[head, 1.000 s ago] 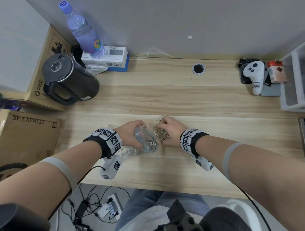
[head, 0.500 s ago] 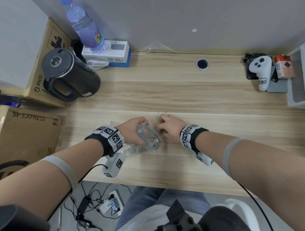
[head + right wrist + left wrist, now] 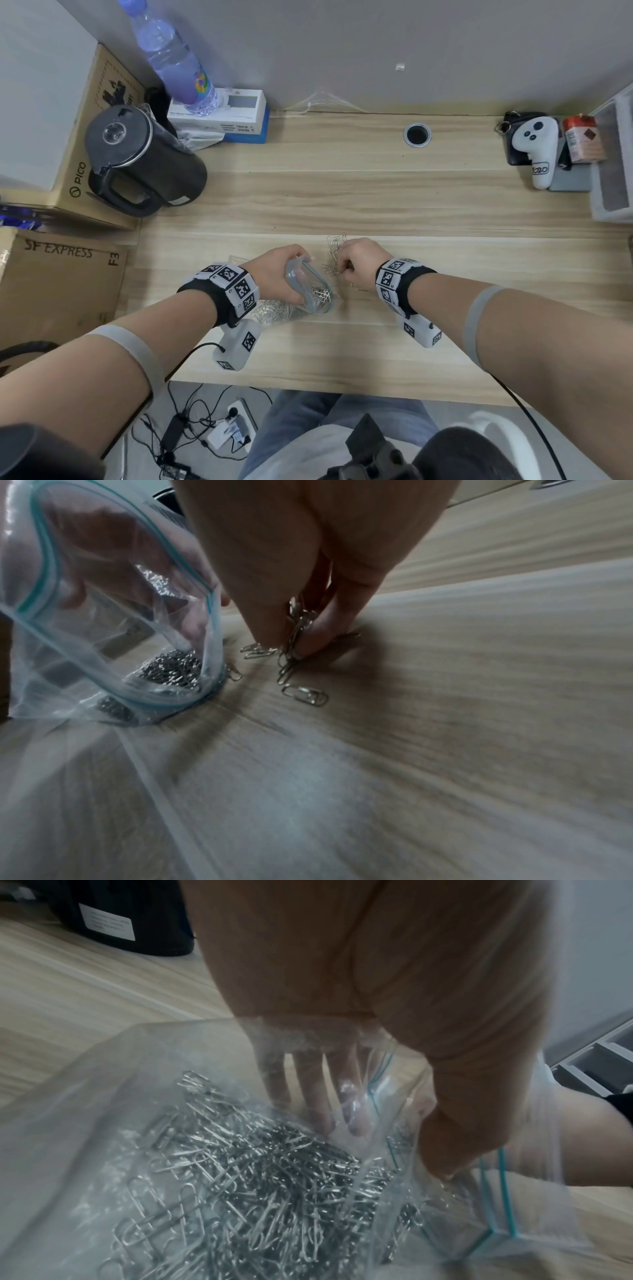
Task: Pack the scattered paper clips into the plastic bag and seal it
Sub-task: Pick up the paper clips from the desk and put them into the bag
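A clear plastic bag (image 3: pixel 310 291) with a teal zip strip lies on the wooden desk (image 3: pixel 376 205), its mouth held wide toward the right. My left hand (image 3: pixel 274 270) grips the bag's rim (image 3: pixel 493 1199), fingers inside, thumb outside. Many silver paper clips (image 3: pixel 246 1172) fill the bag (image 3: pixel 113 631). Just right of the mouth, my right hand (image 3: pixel 356 263) pinches a bunch of paper clips (image 3: pixel 298 631) against the desk. Loose clips (image 3: pixel 334 251) lie beyond the hand, and a single clip (image 3: pixel 304 695) sits near the fingertips.
A black kettle (image 3: pixel 137 161) and cardboard boxes (image 3: pixel 61 284) stand at the left. A water bottle (image 3: pixel 174 58) rests on a white box at the back. A white controller (image 3: pixel 537 147), a red pack and a grey tray (image 3: pixel 613 161) sit at the right.
My right hand has drawn back a little from the bag's mouth and closed its fingers on a bunch of clips. The left hand keeps the bag mouth held wide.
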The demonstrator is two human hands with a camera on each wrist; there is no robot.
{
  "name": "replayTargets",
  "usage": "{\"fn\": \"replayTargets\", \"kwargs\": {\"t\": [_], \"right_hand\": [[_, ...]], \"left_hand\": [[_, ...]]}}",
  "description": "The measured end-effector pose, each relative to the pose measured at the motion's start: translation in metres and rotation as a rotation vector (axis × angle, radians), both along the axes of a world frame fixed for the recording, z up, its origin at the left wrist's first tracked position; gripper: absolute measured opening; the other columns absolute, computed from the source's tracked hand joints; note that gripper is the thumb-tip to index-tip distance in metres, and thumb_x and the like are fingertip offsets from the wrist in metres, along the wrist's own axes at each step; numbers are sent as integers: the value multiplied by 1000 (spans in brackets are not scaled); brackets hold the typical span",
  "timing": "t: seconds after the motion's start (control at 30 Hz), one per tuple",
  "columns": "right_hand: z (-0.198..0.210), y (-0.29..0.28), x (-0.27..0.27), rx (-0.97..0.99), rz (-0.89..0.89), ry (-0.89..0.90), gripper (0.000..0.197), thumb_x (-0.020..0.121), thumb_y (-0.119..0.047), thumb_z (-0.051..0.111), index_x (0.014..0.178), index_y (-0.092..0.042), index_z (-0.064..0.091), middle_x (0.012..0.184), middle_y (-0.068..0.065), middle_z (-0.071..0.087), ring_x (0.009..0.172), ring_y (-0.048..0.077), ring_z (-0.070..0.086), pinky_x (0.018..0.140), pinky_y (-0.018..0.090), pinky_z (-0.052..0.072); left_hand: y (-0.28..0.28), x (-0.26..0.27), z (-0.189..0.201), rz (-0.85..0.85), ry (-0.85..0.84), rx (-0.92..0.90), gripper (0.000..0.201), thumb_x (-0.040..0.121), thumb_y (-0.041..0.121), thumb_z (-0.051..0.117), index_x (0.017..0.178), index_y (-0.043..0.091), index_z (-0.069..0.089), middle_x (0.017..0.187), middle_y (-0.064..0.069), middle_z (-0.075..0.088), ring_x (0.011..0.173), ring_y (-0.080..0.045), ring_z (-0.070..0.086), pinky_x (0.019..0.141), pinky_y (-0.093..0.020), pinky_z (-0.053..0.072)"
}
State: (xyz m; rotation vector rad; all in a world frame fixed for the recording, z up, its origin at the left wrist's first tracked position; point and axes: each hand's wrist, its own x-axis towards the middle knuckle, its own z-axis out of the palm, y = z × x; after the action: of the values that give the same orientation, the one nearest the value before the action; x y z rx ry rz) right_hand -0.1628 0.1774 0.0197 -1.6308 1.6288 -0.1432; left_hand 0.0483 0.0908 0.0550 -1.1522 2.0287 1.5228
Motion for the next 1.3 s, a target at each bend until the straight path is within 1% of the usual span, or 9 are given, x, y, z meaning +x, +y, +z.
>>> {"fn": "replayTargets", "kwargs": {"t": [0.3,0.5,0.6,0.77,0.9,0.97,1.07,1.17,1.3], "right_hand": [[24,-7,-10,48,-164,-88,16,79,-6,64,83,-14,77,85,-2,73,75,11,65,75,21,53],[47,-10,19,52,-111,-272,12,76,-6,71,80,-16,78,74,-14,66,64,-5,59,64,2,42],[54,-9,35,9,-99,-312,8,79,-13,74,84,-18,78,82,-11,69,77,5,66,74,11,49],[46,-6,42,71,-93,-349,20,84,-13,71,103,-16,75,101,-4,71,89,10,66,86,21,50],[36,-5,18,45,-130,-224,22,80,-21,68,99,-30,73,95,-10,73,86,9,69,84,33,57],[34,-6,0,6,-133,-57,34,77,-28,70,110,-29,67,102,-7,69,92,14,66,85,34,56],[28,-4,-24,-2,-46,154,79,65,-38,82,136,-26,48,124,1,47,109,21,52,91,34,48],[18,1,-34,69,36,265,114,47,-35,93,144,-24,33,132,5,35,114,25,45,90,36,50],[4,4,-29,125,69,257,128,42,-29,97,149,-17,27,138,8,31,120,27,47,97,32,48]], "left_hand": [[0,0,-4,-1,-4,-6,83,42,37,88,117,32,52,99,5,64,82,-14,66,82,-44,61],[0,-10,6,-17,68,-18,83,51,21,92,122,17,50,98,1,66,78,-13,64,66,-24,52],[0,-11,9,-40,93,-49,84,52,18,93,122,15,48,101,-5,69,86,-23,70,71,-33,59],[0,-8,8,-37,110,-31,79,58,4,91,123,13,48,100,-8,69,81,-16,67,71,-32,58],[1,-4,8,6,106,20,85,47,25,83,123,17,47,92,-1,66,69,-5,62,63,-22,51],[1,-2,7,1,84,4,85,44,31,78,123,24,46,93,4,61,70,-7,59,65,-23,50],[-1,2,4,-12,54,-4,88,40,40,75,122,29,46,98,3,61,75,-13,60,69,-30,54],[-3,6,5,-12,27,-1,89,39,40,75,123,28,47,96,3,61,73,-12,60,68,-32,55],[-4,10,4,-16,-12,-8,84,42,37,78,120,32,48,95,2,61,75,-16,63,74,-45,61]]}}
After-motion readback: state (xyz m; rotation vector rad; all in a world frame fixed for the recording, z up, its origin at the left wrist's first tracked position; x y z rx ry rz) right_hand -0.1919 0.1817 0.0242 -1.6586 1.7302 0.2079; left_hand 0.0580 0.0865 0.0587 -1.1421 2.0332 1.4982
